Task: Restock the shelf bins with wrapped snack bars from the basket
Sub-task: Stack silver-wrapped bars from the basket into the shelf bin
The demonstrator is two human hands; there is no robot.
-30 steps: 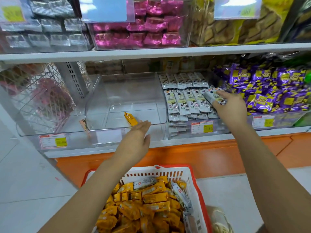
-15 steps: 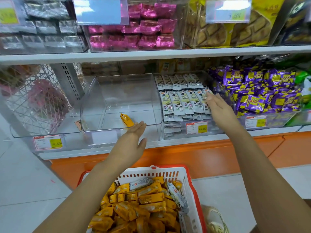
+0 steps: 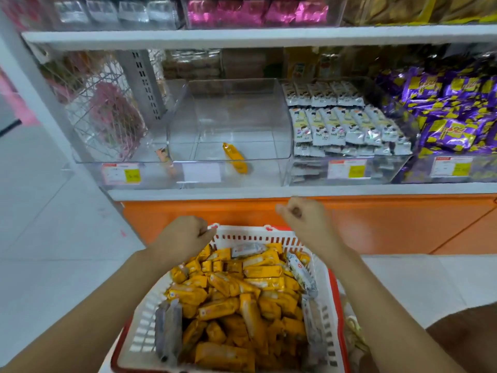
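Bars (image 3: 242, 292) in yellow film wrappers lie heaped loosely in the basket (image 3: 255, 234), with a few white-wrapped bars (image 3: 300, 273) mixed in. One yellow bar (image 3: 235, 158) lies alone on the floor of the middle clear bin (image 3: 234, 117).

Handling, as a judgement: each bar is light and fairly stiff. The film is slick and crinkly, so bars slide against each other. Grip across the mid-body, several at a time. Avoid the crimped end seals, which may slip or tear.

Hand state: the left hand (image 3: 185, 235) hangs over the basket's far left corner with its fingers curled under and hidden. Whether it holds anything cannot be told. The right hand (image 3: 304, 219) is blurred above the far rim, clenched loosely, with nothing visible in it.

Clearances: the bin has a low front lip and an open top, with ample room below the upper shelf (image 3: 269, 36). Its transparent side walls are hard to see. The neighbouring bin of white bars (image 3: 341, 125) stands directly to the right.
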